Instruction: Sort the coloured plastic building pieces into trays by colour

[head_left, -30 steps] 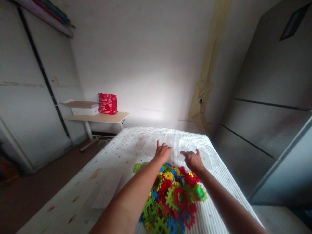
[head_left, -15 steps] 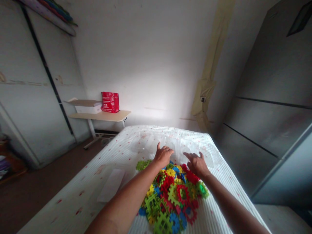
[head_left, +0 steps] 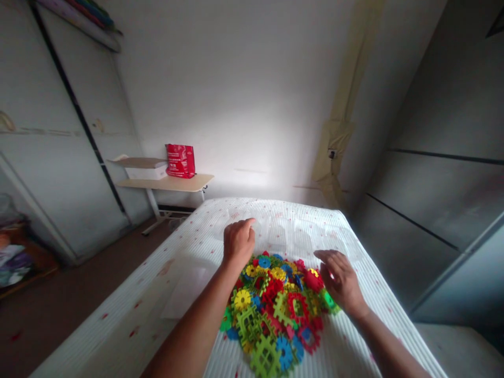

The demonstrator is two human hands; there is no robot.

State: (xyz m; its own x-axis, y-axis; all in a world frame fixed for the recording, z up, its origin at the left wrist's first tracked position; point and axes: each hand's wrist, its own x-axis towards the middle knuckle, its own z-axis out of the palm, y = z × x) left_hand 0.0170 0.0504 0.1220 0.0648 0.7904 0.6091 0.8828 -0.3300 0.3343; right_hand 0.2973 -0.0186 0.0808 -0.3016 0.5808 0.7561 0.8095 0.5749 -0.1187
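Observation:
A heap of red, green, yellow and blue plastic interlocking pieces [head_left: 275,310] lies on a white ribbed, red-speckled table top [head_left: 157,299]. My left hand [head_left: 238,242] is curled into a loose fist just past the heap's far left edge, next to a clear plastic sheet [head_left: 275,231]; what its fingers hold, if anything, I cannot make out. My right hand [head_left: 340,278] hovers with fingers stretched out at the heap's right edge, close to a red piece [head_left: 313,280], holding nothing.
A flat white sheet [head_left: 185,286] lies on the table to the left. A small side table [head_left: 169,184] by the wall carries a red bag [head_left: 180,160] and a white box [head_left: 144,169]. Grey cabinet doors [head_left: 444,178] stand to the right, brown floor on the left.
My left hand has drawn its spread fingers into a fist and shifted left. My right hand slid back toward me and to the right. The view has tilted down slightly.

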